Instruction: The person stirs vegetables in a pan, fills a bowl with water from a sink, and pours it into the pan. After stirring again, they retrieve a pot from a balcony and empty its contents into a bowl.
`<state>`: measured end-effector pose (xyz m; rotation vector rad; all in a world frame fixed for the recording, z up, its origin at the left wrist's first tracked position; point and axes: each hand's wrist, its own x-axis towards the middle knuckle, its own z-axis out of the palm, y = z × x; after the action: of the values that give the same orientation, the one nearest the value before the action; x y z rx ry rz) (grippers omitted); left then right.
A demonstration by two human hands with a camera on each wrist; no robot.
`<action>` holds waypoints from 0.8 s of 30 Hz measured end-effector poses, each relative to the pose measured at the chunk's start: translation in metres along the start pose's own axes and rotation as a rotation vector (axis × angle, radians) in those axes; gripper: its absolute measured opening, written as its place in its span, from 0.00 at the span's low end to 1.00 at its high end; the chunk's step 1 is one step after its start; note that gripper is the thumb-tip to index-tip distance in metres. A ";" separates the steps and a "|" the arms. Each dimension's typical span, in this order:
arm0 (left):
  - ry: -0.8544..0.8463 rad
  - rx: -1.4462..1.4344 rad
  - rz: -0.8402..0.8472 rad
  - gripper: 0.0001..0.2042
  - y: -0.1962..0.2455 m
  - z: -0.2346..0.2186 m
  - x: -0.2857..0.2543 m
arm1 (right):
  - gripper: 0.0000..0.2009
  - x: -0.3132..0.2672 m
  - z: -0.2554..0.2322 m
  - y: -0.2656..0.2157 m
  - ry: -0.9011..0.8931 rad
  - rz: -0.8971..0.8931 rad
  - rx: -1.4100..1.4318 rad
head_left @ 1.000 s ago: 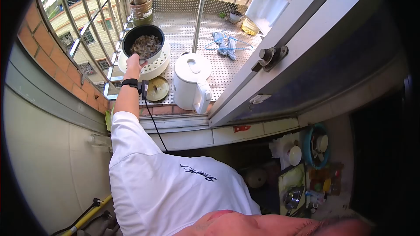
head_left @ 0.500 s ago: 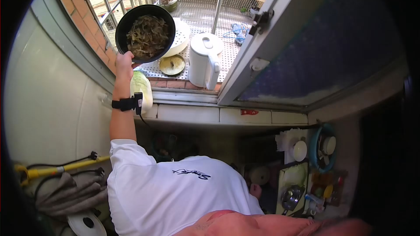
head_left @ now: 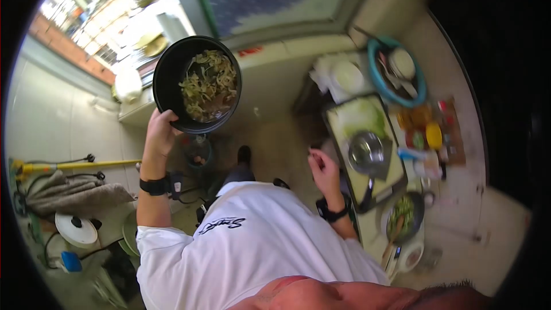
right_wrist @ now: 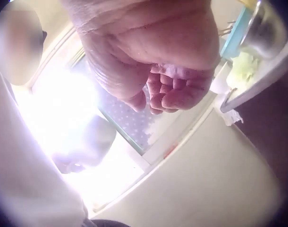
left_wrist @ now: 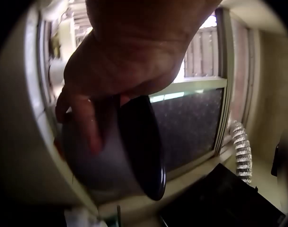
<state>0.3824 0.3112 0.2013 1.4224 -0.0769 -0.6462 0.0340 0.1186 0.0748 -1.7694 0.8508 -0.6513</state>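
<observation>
My left hand (head_left: pixel 159 133) grips a round pot (head_left: pixel 168 77) by its rim, out in front of my body. The pot is black inside, and the left wrist view shows its greyish outer wall (left_wrist: pixel 101 165) with fingers pressed against it. Pale, limp shredded strips (head_left: pixel 209 89) lie inside, heaped towards the right side. Lower and to the right, my right hand (head_left: pixel 324 169) hangs beside the counter with loosely curled fingers. In the right wrist view its palm (right_wrist: pixel 153 47) shows, holding nothing.
On the right counter lies a cutting board (head_left: pixel 396 169) with cabbage (head_left: pixel 367 116) and a steel bowl (head_left: pixel 365 152). Beyond is a blue basin (head_left: pixel 422 86); nearer stands a pan of green food (head_left: pixel 402 218). A cabbage (head_left: pixel 127 85) sits on the window ledge; a yellow pole (head_left: pixel 86 165) runs along the left.
The left hand has lifted the pot off the white perforated rack outside the window and brought it indoors. My view has swung right towards the counter, and the right hand has come into sight.
</observation>
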 end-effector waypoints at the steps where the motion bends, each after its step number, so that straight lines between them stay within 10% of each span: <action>1: -0.044 -0.104 -0.082 0.15 -0.018 0.015 -0.010 | 0.10 -0.008 -0.005 0.000 0.032 -0.003 0.029; 11: -0.636 0.179 -0.318 0.20 -0.112 0.155 -0.071 | 0.30 -0.051 -0.065 -0.025 0.189 0.057 0.486; 22: -1.065 0.172 -0.403 0.26 -0.110 0.208 -0.016 | 0.14 -0.012 -0.066 -0.036 0.464 0.048 0.118; 24: -1.108 0.189 -0.350 0.27 -0.105 0.224 -0.014 | 0.12 -0.007 -0.070 -0.039 0.452 0.280 0.278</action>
<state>0.2376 0.1174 0.1480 1.1035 -0.7844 -1.6963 -0.0134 0.0936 0.1339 -1.2402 1.2224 -0.9480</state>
